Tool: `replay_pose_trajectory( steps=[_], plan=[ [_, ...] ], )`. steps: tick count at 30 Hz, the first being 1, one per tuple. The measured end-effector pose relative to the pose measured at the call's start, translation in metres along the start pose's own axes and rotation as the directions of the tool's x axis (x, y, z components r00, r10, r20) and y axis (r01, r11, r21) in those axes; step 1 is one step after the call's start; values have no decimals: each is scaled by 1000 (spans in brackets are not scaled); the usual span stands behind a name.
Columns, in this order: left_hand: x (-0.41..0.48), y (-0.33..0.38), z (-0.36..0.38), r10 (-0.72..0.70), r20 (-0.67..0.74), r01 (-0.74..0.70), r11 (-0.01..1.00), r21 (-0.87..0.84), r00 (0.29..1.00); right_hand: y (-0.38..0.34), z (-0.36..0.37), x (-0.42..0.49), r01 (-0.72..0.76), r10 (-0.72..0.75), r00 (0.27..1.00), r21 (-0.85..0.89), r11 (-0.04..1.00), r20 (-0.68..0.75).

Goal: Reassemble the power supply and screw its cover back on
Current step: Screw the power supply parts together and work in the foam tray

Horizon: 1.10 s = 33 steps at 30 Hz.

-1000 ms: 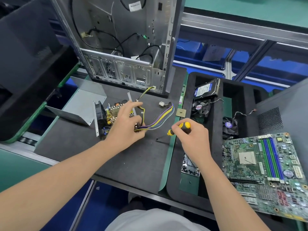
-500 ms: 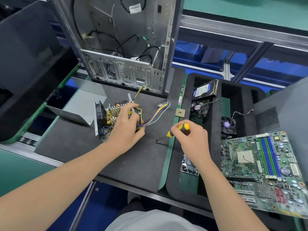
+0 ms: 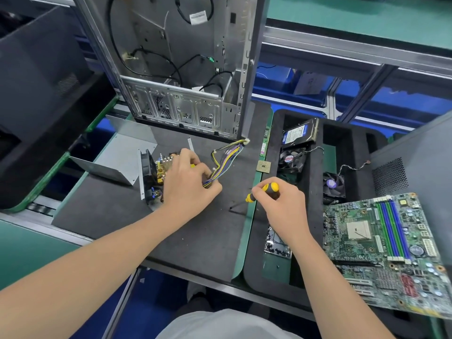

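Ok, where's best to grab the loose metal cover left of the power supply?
Probably the metal cover's left corner, pinched from the left: it juts past the mat's edge, while the power supply's fan crowds its right side.

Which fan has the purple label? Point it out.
The rightmost fan, above the motherboard; the middle fan has a red label, the left fan stands upright.

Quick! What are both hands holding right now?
Left hand: closed, gripping the wire bundle at the power supply.
Right hand: closed, holding the screwdriver.
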<state>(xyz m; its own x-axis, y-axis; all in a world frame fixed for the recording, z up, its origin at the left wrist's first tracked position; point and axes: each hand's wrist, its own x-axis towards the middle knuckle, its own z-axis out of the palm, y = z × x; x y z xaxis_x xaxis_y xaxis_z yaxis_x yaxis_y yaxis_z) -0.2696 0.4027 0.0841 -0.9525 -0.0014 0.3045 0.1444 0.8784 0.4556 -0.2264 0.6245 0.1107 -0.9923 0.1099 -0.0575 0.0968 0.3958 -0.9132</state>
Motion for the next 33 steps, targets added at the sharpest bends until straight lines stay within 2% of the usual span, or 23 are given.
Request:
replay_pose_trajectory(
  steps=[4, 8, 10, 13, 17, 19, 26, 29, 31, 33],
  plan=[
    [7, -6, 0, -4, 165, 35, 982, -184, 986, -1, 2, 1, -5, 5, 1000, 0, 1000, 5],
    [8, -19, -8, 13, 121, 20, 963, -267, 993, -2, 3, 2, -4, 4, 1000, -8, 1000, 8],
    [11, -23, -14, -14, 66, 26, 984, -174, 998, -2, 3, 2, 1, 0, 1000, -10, 1000, 15],
    [20, -35, -21, 12, -19, -11, 997, 78, 1000, -3, 3, 3, 9, -9, 1000, -11, 1000, 10],
    [39, -54, -25, -194, 88, 183, 975, 125, 977, -5, 4, 3, 9, -9, 1000, -13, 1000, 5],
    [47, -62, -23, -227, 143, 199, 963, 184, 964, -7, 4, 3, 9, -9, 1000, -9, 1000, 6],
    [58, -68, -11, -112, 171, 63, 961, 269, 979, -13, 7, 3, 34, -34, 999, 18, 999, -27],
    [69, -74, -13, -71, 283, -29, 941, 336, 957, -17, 8, 3, 39, -38, 999, 32, 999, -27],
    [76, -80, -16, -42, 375, -78, 951, 299, 926, -19, 9, 3, 35, -34, 999, 46, 998, -25],
    [78, -82, -17, -25, 390, -102, 948, 300, 921, -21, 9, 3, 36, -35, 999, 50, 998, -22]
  ],
)
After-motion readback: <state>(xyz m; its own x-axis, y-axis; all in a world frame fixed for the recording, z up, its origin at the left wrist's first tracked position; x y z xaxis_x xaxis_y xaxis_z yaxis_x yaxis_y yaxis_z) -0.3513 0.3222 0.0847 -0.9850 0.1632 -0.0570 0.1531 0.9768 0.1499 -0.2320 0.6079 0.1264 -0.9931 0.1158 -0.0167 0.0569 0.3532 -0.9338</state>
